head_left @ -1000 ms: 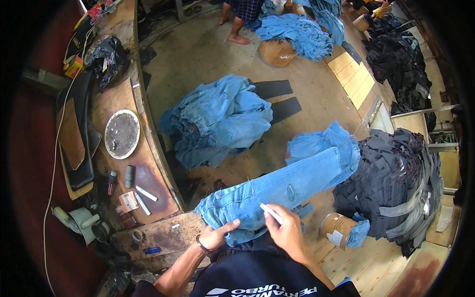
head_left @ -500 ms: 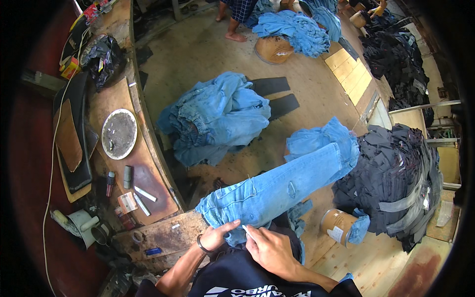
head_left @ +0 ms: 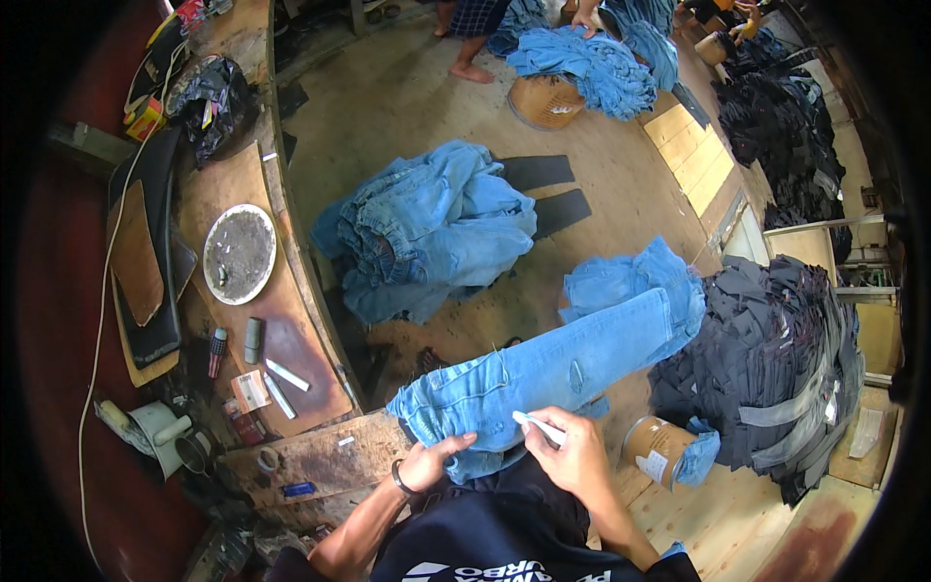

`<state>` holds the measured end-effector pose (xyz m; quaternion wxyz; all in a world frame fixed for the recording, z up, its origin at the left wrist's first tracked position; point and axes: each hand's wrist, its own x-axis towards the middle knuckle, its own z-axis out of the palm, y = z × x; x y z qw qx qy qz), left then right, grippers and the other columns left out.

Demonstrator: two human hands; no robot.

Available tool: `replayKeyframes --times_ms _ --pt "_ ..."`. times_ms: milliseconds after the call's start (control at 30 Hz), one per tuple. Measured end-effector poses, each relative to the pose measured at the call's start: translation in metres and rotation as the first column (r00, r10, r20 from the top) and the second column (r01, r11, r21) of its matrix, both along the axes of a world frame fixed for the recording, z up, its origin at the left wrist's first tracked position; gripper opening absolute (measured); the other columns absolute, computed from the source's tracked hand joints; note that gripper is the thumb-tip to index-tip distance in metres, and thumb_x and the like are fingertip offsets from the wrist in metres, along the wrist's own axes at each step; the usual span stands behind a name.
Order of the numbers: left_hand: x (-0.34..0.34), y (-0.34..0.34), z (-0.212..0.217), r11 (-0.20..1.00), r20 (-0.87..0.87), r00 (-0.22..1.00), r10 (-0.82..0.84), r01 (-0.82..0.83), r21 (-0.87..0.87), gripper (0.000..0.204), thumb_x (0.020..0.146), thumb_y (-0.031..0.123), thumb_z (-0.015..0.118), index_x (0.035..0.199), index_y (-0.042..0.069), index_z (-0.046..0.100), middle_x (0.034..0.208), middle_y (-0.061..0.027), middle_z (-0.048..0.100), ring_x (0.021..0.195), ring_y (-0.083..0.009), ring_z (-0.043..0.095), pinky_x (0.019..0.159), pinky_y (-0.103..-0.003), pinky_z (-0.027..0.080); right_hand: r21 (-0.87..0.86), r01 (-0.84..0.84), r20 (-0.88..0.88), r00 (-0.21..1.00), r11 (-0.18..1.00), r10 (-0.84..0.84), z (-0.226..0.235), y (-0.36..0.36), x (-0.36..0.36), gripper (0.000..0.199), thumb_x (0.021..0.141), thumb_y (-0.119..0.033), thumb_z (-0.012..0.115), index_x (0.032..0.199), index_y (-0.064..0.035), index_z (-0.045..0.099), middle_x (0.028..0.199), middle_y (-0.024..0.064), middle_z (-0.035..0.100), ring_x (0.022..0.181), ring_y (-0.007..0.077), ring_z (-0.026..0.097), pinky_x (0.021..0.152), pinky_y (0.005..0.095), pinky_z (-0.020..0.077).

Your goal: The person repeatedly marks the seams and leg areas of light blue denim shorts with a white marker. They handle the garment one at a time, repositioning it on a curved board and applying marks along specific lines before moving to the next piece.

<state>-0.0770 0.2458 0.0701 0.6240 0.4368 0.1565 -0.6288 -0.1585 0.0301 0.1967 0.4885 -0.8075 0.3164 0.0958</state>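
A pair of light-blue jeans (head_left: 529, 378) lies folded lengthwise across my lap, waist end at the left and leg running up to the right. My left hand (head_left: 430, 464) grips the near edge by the waist, thumb on top and fingers underneath. A slim white pen-like stick (head_left: 543, 427) is pinched in my right hand (head_left: 574, 456). Its tip is at the denim, below a small frayed patch on the leg; whether it touches I cannot tell. More blue jeans (head_left: 635, 272) lie under the far end of the leg.
On the left bench are a round dish of dark powder (head_left: 240, 254), two white sticks (head_left: 280, 395) and a blue lighter (head_left: 299, 489). Blue jeans (head_left: 436, 223) are heaped ahead. Dark cloth bundles (head_left: 756, 359) and a brown drum (head_left: 652, 448) stand right. Another person's hand (head_left: 585, 21) touches far jeans.
My right hand has moved right and slightly up along the jeans, away from my left thumb, with the stick now showing more. My left hand keeps its grip. The view has shifted slightly.
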Motion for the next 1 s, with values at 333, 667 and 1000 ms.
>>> replayKeyframes --times_ms 333,667,1000 --pt "-0.002 -0.028 0.026 0.979 0.243 0.949 0.203 -0.201 -0.032 0.038 0.101 0.014 0.072 0.137 0.002 0.066 0.132 -0.0093 0.073 0.118 -0.0232 0.069 0.107 -0.040 0.053 -0.151 0.038 0.152 0.988 0.988 -0.014 0.000 0.001 0.011 0.023 0.095 -0.006 0.072 0.116 -0.0001 0.075 0.088 0.0215 0.075 0.071 0.0330 0.075 0.063 0.0395 0.0577" --pt "0.000 -0.005 0.027 0.998 0.169 0.985 -0.024 0.034 -0.058 0.038 0.099 0.013 0.075 0.134 0.002 0.069 0.127 -0.0077 0.075 0.115 -0.0208 0.070 0.107 -0.039 0.054 -0.386 -0.098 0.041 0.991 0.917 0.124 0.011 0.057 0.002 0.035 0.092 -0.008 0.073 0.126 0.0009 0.071 0.090 0.0200 0.075 0.074 0.0347 0.075 0.066 0.0421 0.0614" --pt "-0.002 -0.001 0.024 0.992 0.124 0.992 0.005 0.010 -0.123 0.034 0.099 0.008 0.071 0.132 0.001 0.071 0.124 -0.0076 0.076 0.111 -0.0201 0.071 0.104 -0.038 0.055 -0.317 -0.128 0.127 0.976 0.940 0.176 0.013 0.054 0.004 0.036 0.092 -0.003 0.072 0.126 0.0048 0.068 0.089 0.0219 0.075 0.074 0.0359 0.076 0.064 0.0416 0.0613"
